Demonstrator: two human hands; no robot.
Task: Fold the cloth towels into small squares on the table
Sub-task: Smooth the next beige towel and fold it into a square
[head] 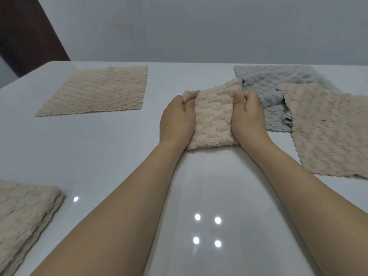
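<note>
A beige towel (213,118) folded into a narrow strip lies in the middle of the white table (119,148). My left hand (177,118) grips its left side, thumb on top near the far corner. My right hand (248,114) grips its right side the same way. The far end of the strip is lifted and curling toward me. A flat beige towel (95,90) lies spread out at the far left. At the right, a grey towel (278,90) lies partly under another spread beige towel (328,132).
A stack of folded beige towels (23,222) sits at the near left corner of the table. A grey wall rises behind the table's far edge, with a dark door frame (25,32) at the upper left. Ceiling lights reflect on the glossy tabletop near me.
</note>
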